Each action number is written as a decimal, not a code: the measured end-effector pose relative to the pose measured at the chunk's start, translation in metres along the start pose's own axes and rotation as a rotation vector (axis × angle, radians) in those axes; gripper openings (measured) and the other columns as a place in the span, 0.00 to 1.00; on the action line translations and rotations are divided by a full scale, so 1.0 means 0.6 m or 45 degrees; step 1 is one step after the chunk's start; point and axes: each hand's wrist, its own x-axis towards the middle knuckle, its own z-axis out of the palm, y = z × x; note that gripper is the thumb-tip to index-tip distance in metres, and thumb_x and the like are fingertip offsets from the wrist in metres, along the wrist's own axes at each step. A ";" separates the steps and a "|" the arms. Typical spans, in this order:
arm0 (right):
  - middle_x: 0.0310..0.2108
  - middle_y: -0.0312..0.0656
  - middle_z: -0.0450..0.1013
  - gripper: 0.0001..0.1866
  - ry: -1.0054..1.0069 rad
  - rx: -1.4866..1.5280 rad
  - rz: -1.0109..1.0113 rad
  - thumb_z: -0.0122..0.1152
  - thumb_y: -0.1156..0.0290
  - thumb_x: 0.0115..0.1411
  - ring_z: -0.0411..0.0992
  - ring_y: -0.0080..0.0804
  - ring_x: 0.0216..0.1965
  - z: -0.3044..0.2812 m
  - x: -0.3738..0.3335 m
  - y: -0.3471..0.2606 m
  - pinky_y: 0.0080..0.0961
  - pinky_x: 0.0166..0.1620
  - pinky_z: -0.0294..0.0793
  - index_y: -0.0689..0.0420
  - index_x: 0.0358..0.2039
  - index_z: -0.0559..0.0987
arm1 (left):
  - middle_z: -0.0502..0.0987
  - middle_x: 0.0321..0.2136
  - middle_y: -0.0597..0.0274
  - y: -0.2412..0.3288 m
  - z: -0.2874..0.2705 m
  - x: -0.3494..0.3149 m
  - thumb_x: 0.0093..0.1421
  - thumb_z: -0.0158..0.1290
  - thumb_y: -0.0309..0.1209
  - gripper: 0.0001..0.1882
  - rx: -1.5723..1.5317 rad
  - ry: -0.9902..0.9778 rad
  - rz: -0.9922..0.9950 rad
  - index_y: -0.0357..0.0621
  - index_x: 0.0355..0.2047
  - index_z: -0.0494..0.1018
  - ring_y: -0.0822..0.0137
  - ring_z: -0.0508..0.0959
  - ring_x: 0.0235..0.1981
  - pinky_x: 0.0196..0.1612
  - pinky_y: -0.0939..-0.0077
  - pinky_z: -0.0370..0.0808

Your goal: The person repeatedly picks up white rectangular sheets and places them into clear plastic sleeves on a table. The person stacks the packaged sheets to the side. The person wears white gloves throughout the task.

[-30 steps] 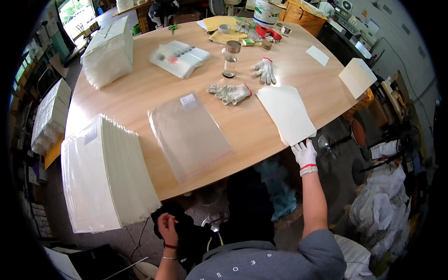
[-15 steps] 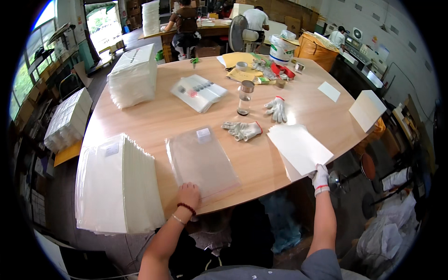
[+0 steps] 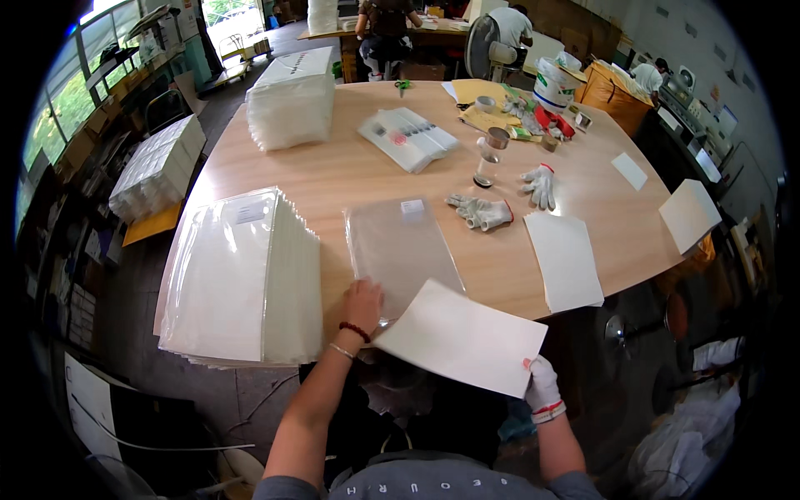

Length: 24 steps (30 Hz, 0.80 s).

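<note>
The gloved right hand [image 3: 543, 385] pinches a white sheet [image 3: 460, 337] at the bench [image 3: 350, 171] edge; the bare left hand [image 3: 362, 305] lies flat on the clear bag [image 3: 400, 250]; sheet not yet inside; a stack of bags [image 3: 237, 275] waits beside

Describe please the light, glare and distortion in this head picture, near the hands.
Head view: daylight enters from the windows at upper left; glare streaks lie on the clear bag and on the bag stack. The table edge bends from the fisheye lens, and the corners are black. The left hand and the white sheet in the gloved right hand look sharp.
</note>
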 end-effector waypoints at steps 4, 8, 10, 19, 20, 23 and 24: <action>0.34 0.43 0.69 0.16 0.189 0.065 -0.033 0.47 0.66 0.53 0.70 0.31 0.30 0.019 -0.006 0.043 0.25 0.29 0.70 0.62 0.40 0.68 | 0.73 0.25 0.52 0.025 -0.077 0.022 0.53 0.46 0.37 0.14 -0.313 -0.245 -0.736 0.37 0.30 0.70 0.55 0.73 0.28 0.32 0.65 0.70; 0.28 0.39 0.69 0.09 0.285 0.090 -0.112 0.45 0.70 0.55 0.69 0.27 0.23 0.037 -0.019 0.085 0.19 0.21 0.67 0.59 0.34 0.69 | 0.74 0.20 0.53 0.005 -0.088 0.033 0.52 0.45 0.37 0.15 -1.087 -0.598 -0.956 0.36 0.24 0.71 0.54 0.73 0.23 0.30 0.65 0.70; 0.30 0.37 0.69 0.09 0.338 0.049 -0.194 0.44 0.72 0.56 0.69 0.23 0.25 0.068 -0.028 0.089 0.17 0.22 0.67 0.58 0.37 0.69 | 0.74 0.17 0.53 0.016 -0.090 0.029 0.52 0.45 0.37 0.14 -1.006 -0.591 -0.884 0.37 0.21 0.71 0.55 0.73 0.22 0.29 0.65 0.70; 0.31 0.37 0.68 0.10 0.198 0.246 0.032 0.47 0.68 0.55 0.68 0.24 0.24 0.080 -0.028 0.096 0.19 0.22 0.67 0.55 0.38 0.69 | 0.71 0.20 0.58 0.086 -0.083 0.017 0.46 0.55 0.31 0.09 -0.136 0.150 -0.449 0.39 0.26 0.71 0.60 0.72 0.26 0.30 0.69 0.70; 0.27 0.35 0.68 0.10 0.261 0.235 0.078 0.48 0.66 0.55 0.65 0.22 0.18 0.085 -0.029 0.098 0.17 0.17 0.64 0.54 0.36 0.69 | 0.70 0.20 0.59 0.080 -0.065 0.011 0.46 0.54 0.31 0.09 -0.250 0.091 -0.432 0.39 0.26 0.71 0.61 0.72 0.25 0.28 0.70 0.70; 0.25 0.34 0.68 0.10 0.353 0.323 0.105 0.49 0.65 0.55 0.64 0.22 0.15 0.105 -0.030 0.096 0.16 0.16 0.63 0.54 0.36 0.69 | 0.71 0.18 0.59 0.102 -0.064 0.003 0.48 0.52 0.28 0.08 -0.688 0.070 -0.546 0.36 0.28 0.70 0.59 0.71 0.22 0.26 0.71 0.70; 0.25 0.34 0.68 0.10 0.314 0.302 0.091 0.48 0.64 0.56 0.65 0.22 0.16 0.099 -0.029 0.101 0.17 0.16 0.64 0.54 0.37 0.69 | 0.71 0.18 0.58 0.115 -0.070 0.001 0.49 0.51 0.27 0.07 -0.847 0.089 -0.617 0.35 0.28 0.70 0.58 0.71 0.22 0.26 0.72 0.70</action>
